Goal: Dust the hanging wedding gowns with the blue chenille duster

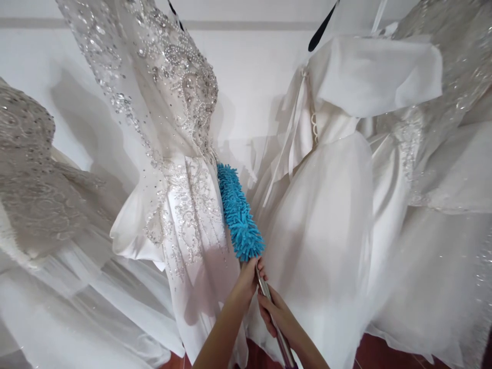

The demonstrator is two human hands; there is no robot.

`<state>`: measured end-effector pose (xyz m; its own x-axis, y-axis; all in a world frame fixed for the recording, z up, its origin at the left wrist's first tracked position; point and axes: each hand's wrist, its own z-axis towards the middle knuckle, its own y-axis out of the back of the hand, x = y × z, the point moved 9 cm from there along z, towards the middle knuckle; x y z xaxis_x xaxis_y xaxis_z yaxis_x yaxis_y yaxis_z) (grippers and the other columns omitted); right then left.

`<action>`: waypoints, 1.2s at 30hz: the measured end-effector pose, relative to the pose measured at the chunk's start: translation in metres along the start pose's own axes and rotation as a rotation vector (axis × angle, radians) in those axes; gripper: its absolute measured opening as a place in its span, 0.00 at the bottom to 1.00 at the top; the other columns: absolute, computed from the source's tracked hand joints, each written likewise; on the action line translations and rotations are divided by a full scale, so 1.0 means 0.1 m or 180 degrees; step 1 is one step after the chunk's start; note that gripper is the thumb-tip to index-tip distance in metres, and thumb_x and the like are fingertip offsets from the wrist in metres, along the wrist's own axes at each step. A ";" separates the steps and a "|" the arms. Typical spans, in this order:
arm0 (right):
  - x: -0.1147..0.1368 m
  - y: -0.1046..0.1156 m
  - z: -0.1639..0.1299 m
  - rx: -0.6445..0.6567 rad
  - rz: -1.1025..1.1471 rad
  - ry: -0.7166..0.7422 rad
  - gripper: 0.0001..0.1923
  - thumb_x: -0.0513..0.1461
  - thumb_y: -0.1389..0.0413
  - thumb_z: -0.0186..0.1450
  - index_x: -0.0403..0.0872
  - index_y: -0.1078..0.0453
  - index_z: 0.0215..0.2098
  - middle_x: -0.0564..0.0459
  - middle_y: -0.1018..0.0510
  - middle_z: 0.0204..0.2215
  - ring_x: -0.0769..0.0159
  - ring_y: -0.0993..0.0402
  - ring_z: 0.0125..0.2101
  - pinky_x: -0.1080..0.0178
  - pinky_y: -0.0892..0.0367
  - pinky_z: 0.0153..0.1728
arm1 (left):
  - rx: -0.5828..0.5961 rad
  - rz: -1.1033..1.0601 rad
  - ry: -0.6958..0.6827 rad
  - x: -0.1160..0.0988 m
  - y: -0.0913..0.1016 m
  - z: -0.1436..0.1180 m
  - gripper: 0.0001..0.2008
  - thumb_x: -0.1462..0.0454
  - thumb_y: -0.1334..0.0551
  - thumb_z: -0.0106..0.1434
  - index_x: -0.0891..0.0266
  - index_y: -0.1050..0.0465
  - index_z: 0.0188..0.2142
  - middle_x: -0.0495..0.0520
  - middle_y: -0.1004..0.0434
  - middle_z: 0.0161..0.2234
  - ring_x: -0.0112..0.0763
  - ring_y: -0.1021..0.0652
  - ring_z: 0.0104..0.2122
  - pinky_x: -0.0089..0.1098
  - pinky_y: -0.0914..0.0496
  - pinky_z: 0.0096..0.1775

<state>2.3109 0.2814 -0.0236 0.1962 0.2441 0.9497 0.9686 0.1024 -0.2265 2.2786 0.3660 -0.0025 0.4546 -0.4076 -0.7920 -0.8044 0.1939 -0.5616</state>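
A blue microfibre duster (242,220) with a metal handle slants up and away from me, its fluffy head lying between two hanging white gowns. My left hand (249,277) is closed round the handle just below the head. Lower down the same handle, my right hand (271,307) is wrapped round it. On the left, the duster's head touches or nearly touches the side of a beaded wedding dress (192,205). To the right hangs a plain off-shoulder wedding dress (330,189) with a laced back and a full skirt.
Another beaded gown (31,169) hangs at the far left, and sparkly gowns (449,164) crowd the right side. Black hanger ends (323,29) show at the top. A white wall (249,77) stands behind, and reddish-brown floor (380,353) shows under the skirts.
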 end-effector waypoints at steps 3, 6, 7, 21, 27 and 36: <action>-0.07 0.05 0.02 -0.0065 -0.0038 0.0002 0.28 0.64 0.41 0.57 0.51 0.42 0.32 0.69 0.38 0.12 0.79 0.50 0.06 0.71 0.55 0.08 | -0.0081 -0.0030 0.0067 0.13 0.06 0.08 0.25 0.49 0.27 0.46 0.57 0.43 0.24 0.39 0.42 0.18 0.20 0.39 0.17 0.29 0.38 0.25; -0.19 0.12 0.06 -0.0148 -0.0070 -0.0048 0.28 0.64 0.41 0.56 0.51 0.41 0.32 0.69 0.38 0.12 0.79 0.50 0.06 0.71 0.55 0.08 | -0.0250 -0.0072 0.0197 0.29 0.15 0.15 0.26 0.50 0.27 0.45 0.57 0.43 0.24 0.39 0.43 0.18 0.20 0.38 0.17 0.29 0.39 0.24; -0.24 0.14 0.08 -0.0181 -0.0073 -0.0084 0.28 0.63 0.41 0.55 0.51 0.41 0.32 0.69 0.37 0.12 0.79 0.50 0.06 0.71 0.55 0.07 | -0.0320 -0.0088 0.0250 0.35 0.19 0.17 0.25 0.50 0.27 0.45 0.57 0.43 0.24 0.39 0.43 0.18 0.20 0.38 0.17 0.29 0.39 0.24; -1.16 0.39 0.31 -0.0329 -0.0065 -0.0551 0.31 0.64 0.42 0.49 0.51 0.43 0.34 0.70 0.38 0.09 0.77 0.50 0.04 0.71 0.59 0.07 | -0.1033 -0.0432 0.0812 1.14 0.71 0.29 0.19 0.61 0.31 0.58 0.58 0.42 0.21 0.39 0.43 0.14 0.20 0.40 0.13 0.26 0.39 0.21; -1.22 0.45 0.18 -0.0350 -0.0040 -0.0638 0.29 0.63 0.42 0.48 0.52 0.44 0.32 0.70 0.39 0.09 0.78 0.50 0.04 0.70 0.57 0.08 | -0.0912 -0.0404 0.1057 1.33 0.67 0.20 0.21 0.61 0.31 0.58 0.58 0.42 0.19 0.41 0.42 0.14 0.20 0.39 0.14 0.25 0.38 0.23; -0.63 0.49 -0.05 -0.0399 0.0129 -0.0282 0.28 0.62 0.40 0.54 0.52 0.43 0.31 0.69 0.36 0.12 0.80 0.51 0.05 0.72 0.54 0.07 | -0.0326 -0.0218 0.0692 0.81 0.04 0.18 0.20 0.59 0.32 0.56 0.58 0.43 0.20 0.39 0.44 0.15 0.19 0.43 0.15 0.26 0.38 0.23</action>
<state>2.3471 0.2664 -0.0933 0.2268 0.3302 0.9162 0.9727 -0.0291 -0.2303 2.3190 0.3502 -0.0736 0.4255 -0.6012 -0.6764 -0.8140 0.0722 -0.5763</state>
